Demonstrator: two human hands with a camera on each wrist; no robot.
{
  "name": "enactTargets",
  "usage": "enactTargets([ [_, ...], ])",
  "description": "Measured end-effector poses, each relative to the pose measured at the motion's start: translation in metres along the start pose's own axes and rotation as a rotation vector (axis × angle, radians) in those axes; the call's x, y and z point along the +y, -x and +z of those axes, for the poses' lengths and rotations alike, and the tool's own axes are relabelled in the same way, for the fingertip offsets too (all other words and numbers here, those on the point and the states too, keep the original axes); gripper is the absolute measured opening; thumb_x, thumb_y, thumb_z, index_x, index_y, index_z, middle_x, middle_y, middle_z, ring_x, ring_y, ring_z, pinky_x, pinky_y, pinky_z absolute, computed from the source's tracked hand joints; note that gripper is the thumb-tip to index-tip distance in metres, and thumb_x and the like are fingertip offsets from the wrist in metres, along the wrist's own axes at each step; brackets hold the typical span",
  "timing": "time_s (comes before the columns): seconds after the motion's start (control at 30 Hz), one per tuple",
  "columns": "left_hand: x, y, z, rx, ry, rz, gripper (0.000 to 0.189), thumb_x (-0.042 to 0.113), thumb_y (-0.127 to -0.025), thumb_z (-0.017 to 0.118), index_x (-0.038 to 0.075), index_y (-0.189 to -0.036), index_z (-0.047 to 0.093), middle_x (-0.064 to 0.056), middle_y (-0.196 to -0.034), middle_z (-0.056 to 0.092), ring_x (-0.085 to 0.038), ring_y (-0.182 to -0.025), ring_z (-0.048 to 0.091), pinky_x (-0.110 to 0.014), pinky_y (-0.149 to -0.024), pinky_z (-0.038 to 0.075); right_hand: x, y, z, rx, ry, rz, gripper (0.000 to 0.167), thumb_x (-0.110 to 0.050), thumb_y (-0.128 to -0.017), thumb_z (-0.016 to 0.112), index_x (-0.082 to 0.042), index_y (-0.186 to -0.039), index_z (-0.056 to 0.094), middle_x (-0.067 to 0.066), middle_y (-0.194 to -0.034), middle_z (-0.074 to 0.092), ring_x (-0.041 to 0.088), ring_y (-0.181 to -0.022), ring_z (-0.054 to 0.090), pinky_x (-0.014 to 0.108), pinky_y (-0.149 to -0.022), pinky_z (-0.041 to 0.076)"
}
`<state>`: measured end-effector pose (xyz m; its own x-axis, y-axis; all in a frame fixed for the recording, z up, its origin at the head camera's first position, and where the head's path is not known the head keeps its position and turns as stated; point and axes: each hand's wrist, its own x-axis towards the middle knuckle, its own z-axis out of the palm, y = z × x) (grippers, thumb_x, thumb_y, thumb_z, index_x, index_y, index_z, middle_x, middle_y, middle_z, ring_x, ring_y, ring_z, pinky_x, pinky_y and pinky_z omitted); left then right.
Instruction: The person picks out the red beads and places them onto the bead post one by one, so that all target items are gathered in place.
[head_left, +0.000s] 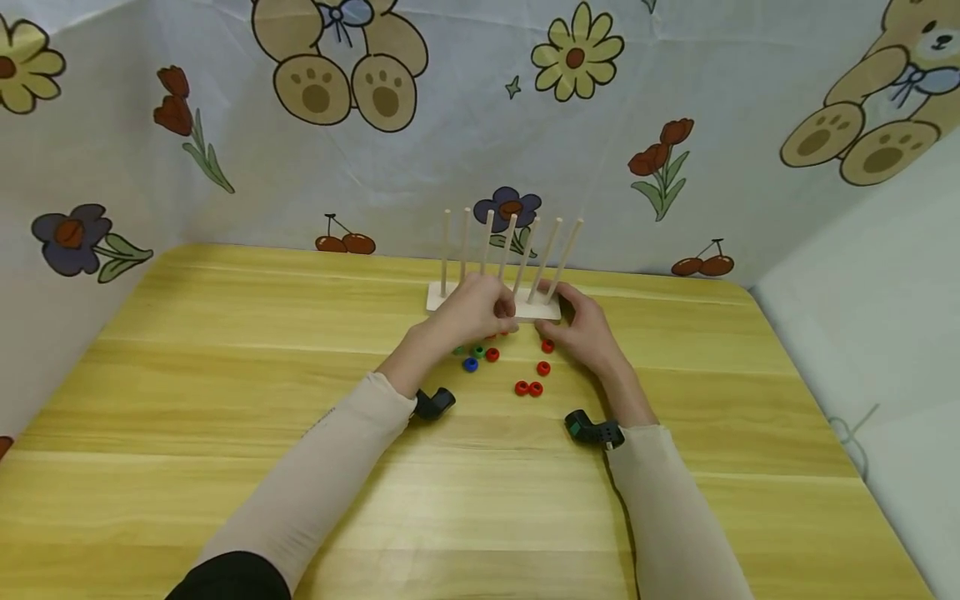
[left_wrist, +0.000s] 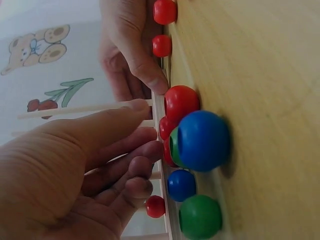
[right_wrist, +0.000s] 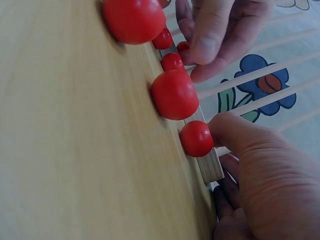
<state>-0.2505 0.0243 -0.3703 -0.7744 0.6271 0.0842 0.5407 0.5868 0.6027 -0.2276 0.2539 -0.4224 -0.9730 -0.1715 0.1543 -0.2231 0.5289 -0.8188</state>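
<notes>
A pale wooden peg stand [head_left: 536,310] with several upright pegs stands near the back of the table. My right hand [head_left: 581,329] grips its right end, thumb at the front edge and fingers behind. My left hand [head_left: 480,308] is by the middle pegs, its fingers loosely bent. In the left wrist view, a gap separates the left thumb from the fingers [left_wrist: 147,147], and I see no bead between them. A red bead [left_wrist: 155,206] sits at a peg beyond those fingers. Red beads [head_left: 528,388], a blue bead [head_left: 471,364] and a green bead [head_left: 478,352] lie before the stand.
The yellow wood-grain table [head_left: 480,517] extends around the stand. Behind it hangs a white cloth [head_left: 465,150] printed with bears and flowers. A white surface [head_left: 847,333] borders the right side. Dark cameras [head_left: 592,430] are strapped to both wrists.
</notes>
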Motion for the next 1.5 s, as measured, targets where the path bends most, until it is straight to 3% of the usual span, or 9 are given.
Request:
enactTargets([
  [0.2, -0.001, 0.001, 0.003, -0.031, -0.032, -0.013, 0.013, 0.013, -0.091, 0.084, 0.005, -0.100, 0.078, -0.003, -0.088, 0.072, -0.017, -0.082, 0.065, -0.031, -0.079, 0.055, 0.000, -0.001, 0.003, -0.003, -0.017, 0.010, 0.059, -0.001, -0.094, 0.073, 0.001, -0.150, 0.054, 0.024, -0.154, 0.052, 0.036, -0.145, 0.047, 0.051, -0.124, 0.033],
  [0.33, 0.000, 0.001, 0.006, -0.038, -0.054, 0.002, 0.011, 0.013, -0.091, 0.084, 0.008, -0.096, 0.075, -0.001, -0.085, 0.070, -0.016, -0.081, 0.064, -0.031, -0.078, 0.053, -0.001, -0.002, 0.004, -0.004, -0.029, 0.015, 0.060, 0.000, -0.094, 0.073, 0.004, -0.150, 0.052, 0.027, -0.155, 0.050, 0.040, -0.146, 0.045, 0.054, -0.124, 0.031],
  [0.5, 0.001, 0.001, 0.013, -0.061, -0.086, 0.061, 0.010, 0.014, -0.091, 0.084, 0.012, -0.091, 0.075, 0.001, -0.081, 0.069, -0.016, -0.079, 0.061, -0.029, -0.075, 0.050, 0.001, -0.001, 0.003, -0.002, -0.012, 0.012, 0.060, -0.003, -0.094, 0.074, -0.001, -0.150, 0.054, 0.022, -0.152, 0.055, 0.034, -0.143, 0.049, 0.051, -0.122, 0.036],
  [0.77, 0.002, 0.002, 0.019, -0.049, -0.158, 0.078, 0.008, 0.018, -0.090, 0.085, 0.016, -0.092, 0.077, 0.003, -0.083, 0.069, -0.016, -0.082, 0.061, -0.031, -0.076, 0.050, 0.001, 0.002, 0.004, 0.004, 0.000, -0.002, 0.059, -0.006, -0.093, 0.076, -0.004, -0.148, 0.057, 0.017, -0.149, 0.059, 0.029, -0.140, 0.053, 0.048, -0.118, 0.041],
  [0.97, 0.003, 0.003, 0.018, -0.042, -0.181, 0.082, 0.008, 0.021, -0.092, 0.084, 0.017, -0.094, 0.078, 0.003, -0.087, 0.070, -0.017, -0.086, 0.061, -0.033, -0.078, 0.050, 0.000, 0.004, 0.005, -0.004, 0.025, 0.012, 0.056, -0.009, -0.094, 0.077, -0.007, -0.147, 0.059, 0.016, -0.146, 0.061, 0.029, -0.135, 0.054, 0.047, -0.116, 0.042],
  [1.13, 0.010, 0.003, 0.009, -0.015, -0.136, 0.083, 0.007, 0.020, -0.094, 0.081, 0.018, -0.098, 0.076, 0.004, -0.096, 0.074, -0.018, -0.093, 0.065, -0.035, -0.083, 0.053, -0.004, 0.005, 0.004, -0.005, -0.001, 0.011, 0.057, -0.006, -0.094, 0.076, -0.003, -0.148, 0.057, 0.020, -0.147, 0.059, 0.033, -0.136, 0.053, 0.050, -0.117, 0.041],
  [1.3, 0.023, 0.006, -0.011, 0.055, -0.089, 0.109, 0.009, 0.018, -0.096, 0.079, 0.016, -0.104, 0.076, 0.003, -0.102, 0.075, -0.021, -0.097, 0.067, -0.036, -0.084, 0.052, 0.001, 0.003, 0.002, -0.001, 0.029, -0.008, 0.057, -0.008, -0.094, 0.076, -0.004, -0.148, 0.058, 0.017, -0.150, 0.058, 0.031, -0.138, 0.053, 0.049, -0.119, 0.040],
  [1.5, 0.033, 0.010, -0.035, 0.287, -0.057, 0.226, 0.014, 0.015, -0.097, 0.078, 0.012, -0.111, 0.079, -0.002, -0.106, 0.076, -0.019, -0.074, 0.056, -0.030, -0.070, 0.045, 0.000, 0.002, -0.002, 0.007, 0.051, -0.006, 0.059, -0.009, -0.093, 0.077, -0.005, -0.148, 0.057, 0.017, -0.151, 0.057, 0.030, -0.143, 0.050, 0.049, -0.123, 0.036],
])
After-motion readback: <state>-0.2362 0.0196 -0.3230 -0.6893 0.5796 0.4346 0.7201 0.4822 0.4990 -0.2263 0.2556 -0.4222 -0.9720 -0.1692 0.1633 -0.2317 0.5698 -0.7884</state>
